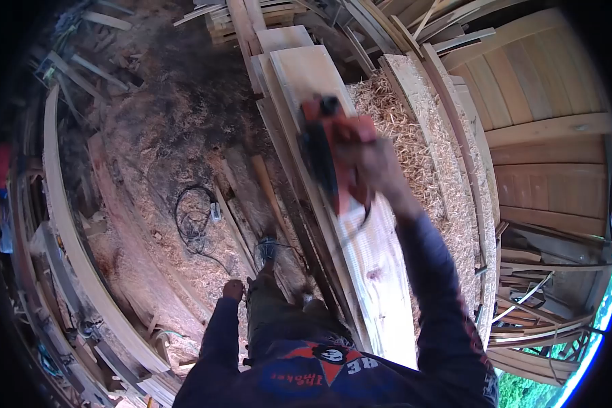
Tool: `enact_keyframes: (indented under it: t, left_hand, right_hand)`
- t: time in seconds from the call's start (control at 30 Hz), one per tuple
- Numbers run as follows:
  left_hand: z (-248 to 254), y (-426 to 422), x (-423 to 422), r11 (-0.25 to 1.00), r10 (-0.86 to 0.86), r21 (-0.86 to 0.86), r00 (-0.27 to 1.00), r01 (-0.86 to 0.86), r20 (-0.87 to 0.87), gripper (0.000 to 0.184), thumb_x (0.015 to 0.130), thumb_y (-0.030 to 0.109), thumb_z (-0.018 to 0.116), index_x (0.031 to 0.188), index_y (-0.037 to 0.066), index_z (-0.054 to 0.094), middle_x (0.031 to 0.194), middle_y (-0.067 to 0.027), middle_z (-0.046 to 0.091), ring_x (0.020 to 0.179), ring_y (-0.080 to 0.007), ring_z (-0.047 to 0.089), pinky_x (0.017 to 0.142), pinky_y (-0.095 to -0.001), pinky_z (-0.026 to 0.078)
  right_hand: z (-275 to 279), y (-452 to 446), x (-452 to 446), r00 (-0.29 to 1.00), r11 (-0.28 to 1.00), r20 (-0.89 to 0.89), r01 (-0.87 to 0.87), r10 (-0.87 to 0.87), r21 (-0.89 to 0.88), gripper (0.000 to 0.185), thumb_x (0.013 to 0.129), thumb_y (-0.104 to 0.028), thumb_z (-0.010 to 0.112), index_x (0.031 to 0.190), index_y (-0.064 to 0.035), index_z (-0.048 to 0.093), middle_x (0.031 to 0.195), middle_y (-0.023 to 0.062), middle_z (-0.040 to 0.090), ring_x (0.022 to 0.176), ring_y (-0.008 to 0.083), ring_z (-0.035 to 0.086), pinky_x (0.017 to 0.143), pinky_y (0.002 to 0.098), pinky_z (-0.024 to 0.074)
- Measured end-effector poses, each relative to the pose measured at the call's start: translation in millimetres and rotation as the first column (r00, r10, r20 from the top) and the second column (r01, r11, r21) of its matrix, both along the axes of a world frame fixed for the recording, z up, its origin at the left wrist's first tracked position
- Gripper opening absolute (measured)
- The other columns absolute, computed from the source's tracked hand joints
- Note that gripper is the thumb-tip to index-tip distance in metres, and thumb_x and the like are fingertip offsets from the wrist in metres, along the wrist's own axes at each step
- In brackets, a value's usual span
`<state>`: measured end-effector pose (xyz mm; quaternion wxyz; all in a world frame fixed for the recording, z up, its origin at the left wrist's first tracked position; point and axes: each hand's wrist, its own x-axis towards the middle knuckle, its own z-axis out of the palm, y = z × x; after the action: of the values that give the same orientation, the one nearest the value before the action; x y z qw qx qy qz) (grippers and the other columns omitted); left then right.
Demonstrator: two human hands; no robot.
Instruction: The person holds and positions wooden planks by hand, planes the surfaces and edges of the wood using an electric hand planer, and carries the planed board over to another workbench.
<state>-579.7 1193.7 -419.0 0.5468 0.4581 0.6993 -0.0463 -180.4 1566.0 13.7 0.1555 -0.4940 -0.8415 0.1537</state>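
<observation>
Two bare hands are visible; the fingers of the right hand (377, 163), just right of the centre of the frame, are wrapped around the handle of a red and black power planer (319, 149); both are blurred, so the position of each single finger I cannot tell. The left hand (232, 290), lower and left of the centre, is well apart from the tool; its fingers look curled inward, but it is too small to tell whether they are clenched firmly or hold something.

The planer rests on a long pale board (381, 285), which runs from the top centre down to the lower right of the centre; its lower part is bright and shows fine ripples across the surface. A dark cord (367, 216) hangs at the lower end of the planer.

Right of the board, a thick layer of wood shavings (425, 146) lies along it; left of it, a coiled black cable (194, 217) is on the littered ground, near a shoe (266, 250). At the upper right stand wide wooden panels (523, 81); at the lower right edge, green plants (537, 389) are seen.
</observation>
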Motion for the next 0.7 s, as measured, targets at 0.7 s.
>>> enact_keyframes:
  t: [0.7]
  left_hand:
    - [214.7,160.2,141.1,0.44,0.367,0.81,0.901,-0.388,0.232,0.038,0.103,0.022,0.054,0.13,-0.005,0.059,0.127,-0.023,0.057,0.114,-0.0344,0.06,0.099,-0.043,0.048]
  right_hand:
    - [40.1,-356.7,61.7,0.747,0.801,-0.344,0.408,-0.569,-0.438,0.023,0.089,-0.013,0.073,0.11,-0.0032,0.071,0.096,0.0157,0.071,0.085,0.0296,0.071,0.072,0.0387,0.054]
